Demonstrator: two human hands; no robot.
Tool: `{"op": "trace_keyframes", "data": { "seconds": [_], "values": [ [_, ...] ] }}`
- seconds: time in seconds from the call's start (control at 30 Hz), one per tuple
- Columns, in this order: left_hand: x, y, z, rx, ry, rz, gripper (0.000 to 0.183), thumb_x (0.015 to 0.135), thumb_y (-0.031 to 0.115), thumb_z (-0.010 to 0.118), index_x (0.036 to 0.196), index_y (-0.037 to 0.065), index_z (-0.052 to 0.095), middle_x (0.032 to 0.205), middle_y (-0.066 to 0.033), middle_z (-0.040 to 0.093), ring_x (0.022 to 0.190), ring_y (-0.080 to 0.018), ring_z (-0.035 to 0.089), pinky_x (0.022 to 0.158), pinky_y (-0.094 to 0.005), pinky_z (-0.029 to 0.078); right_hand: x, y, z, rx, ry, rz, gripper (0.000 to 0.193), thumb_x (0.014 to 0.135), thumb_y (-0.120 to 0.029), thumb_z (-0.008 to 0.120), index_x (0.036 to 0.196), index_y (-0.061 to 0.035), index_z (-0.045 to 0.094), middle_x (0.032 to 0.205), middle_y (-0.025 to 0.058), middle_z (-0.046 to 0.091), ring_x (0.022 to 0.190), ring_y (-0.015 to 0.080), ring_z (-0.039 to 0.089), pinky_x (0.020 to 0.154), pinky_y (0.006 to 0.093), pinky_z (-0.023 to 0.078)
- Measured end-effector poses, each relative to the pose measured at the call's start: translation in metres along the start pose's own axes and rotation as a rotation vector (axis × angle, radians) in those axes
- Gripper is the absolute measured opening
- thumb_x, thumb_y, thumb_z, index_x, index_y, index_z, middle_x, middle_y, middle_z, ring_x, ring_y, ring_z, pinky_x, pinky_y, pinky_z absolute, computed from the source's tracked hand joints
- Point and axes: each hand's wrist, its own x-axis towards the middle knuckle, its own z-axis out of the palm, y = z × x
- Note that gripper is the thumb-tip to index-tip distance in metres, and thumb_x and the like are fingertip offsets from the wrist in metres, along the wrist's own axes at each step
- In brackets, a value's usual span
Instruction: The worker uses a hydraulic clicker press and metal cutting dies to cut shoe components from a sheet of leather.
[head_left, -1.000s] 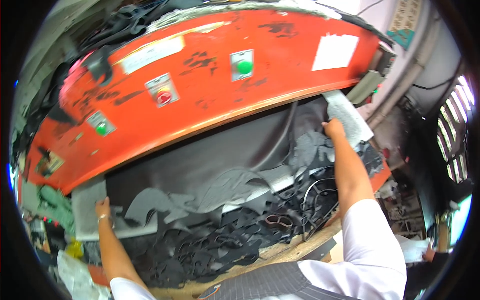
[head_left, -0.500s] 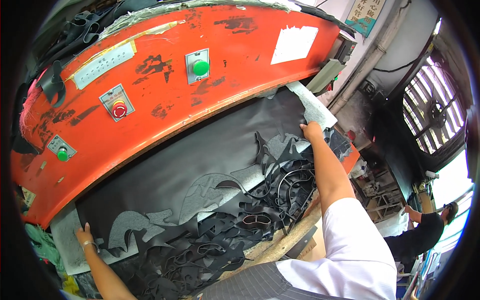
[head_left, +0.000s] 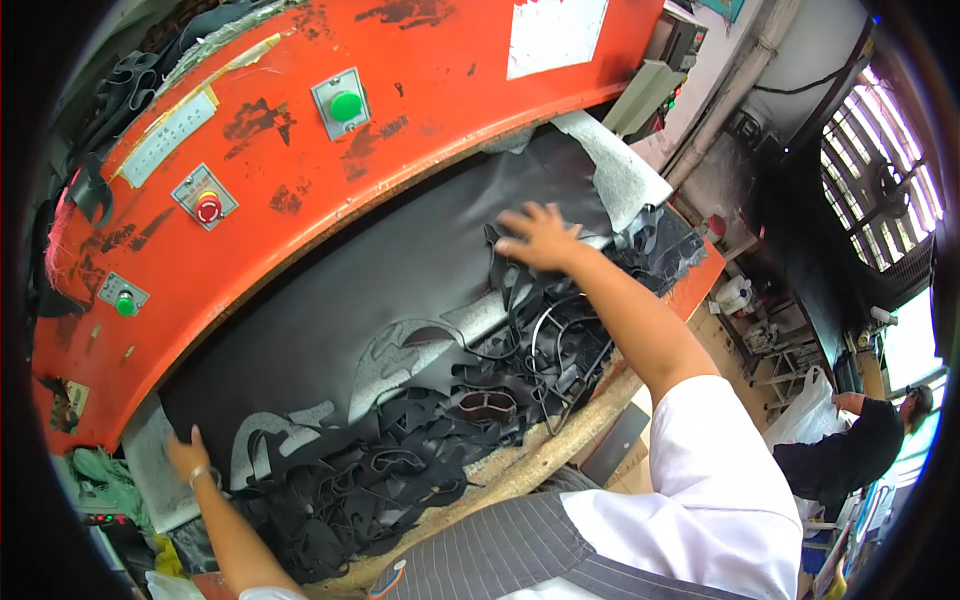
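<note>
Right hand (head_left: 540, 236) spread wide, empty, over the black sheet (head_left: 400, 270); left hand (head_left: 187, 456) at its edge, grip unclear. Printed label (head_left: 168, 138) on the press (head_left: 440, 90); bag (head_left: 803, 414) beside a person (head_left: 845, 452).

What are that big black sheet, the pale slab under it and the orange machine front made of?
Black sheet: leather or imitation leather, judging by its smooth, soft sheen and supple folds.
Pale slab: perhaps plastic or fibreboard; its mottled, matte surface leaves that open.
Orange machine front: probably painted metal, slightly glossy, with dark worn-looking patches.
</note>
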Motion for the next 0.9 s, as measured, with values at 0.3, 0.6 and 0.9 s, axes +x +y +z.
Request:
{"op": "trace_keyframes", "data": {
  "seconds": [0.3,0.6,0.9],
  "values": [
    [-0.136,0.252,-0.040,-0.056,-0.380,0.361,0.068,0.084,0.059,0.052,0.143,0.029,0.036,0.155,-0.0124,0.022,0.143,-0.0376,0.013,0.099,-0.0769,0.014,-0.149,0.063,-0.013,-0.063,-0.019,-0.429,0.055,0.082,-0.047,0.066,0.124,-0.0135,0.060,0.136,0.0179,0.048,0.131,0.0370,0.038,0.104,0.0543,0.032],
    [-0.291,0.287,-0.085,-0.109,-0.592,0.996,0.071,0.084,0.064,0.051,0.146,0.036,0.032,0.159,-0.0123,0.006,0.144,-0.0440,-0.002,0.102,-0.0756,0.005,-0.231,0.003,0.029,0.089,0.140,0.249,0.063,0.080,-0.035,0.071,0.130,-0.0046,0.047,0.126,0.0260,0.039,0.109,0.0448,0.051,0.092,0.0476,0.045],
    [-0.287,0.165,-0.124,-0.828,-1.378,1.268,0.050,0.089,0.038,0.065,0.132,0.015,0.055,0.151,-0.0171,0.032,0.143,-0.0333,0.020,0.114,-0.0446,0.022,-0.225,0.066,0.058,0.257,0.416,0.165,0.056,0.073,0.002,0.057,0.128,-0.0053,0.046,0.117,0.0247,0.048,0.108,0.0418,0.051,0.093,0.0446,0.043]
  ]
}}
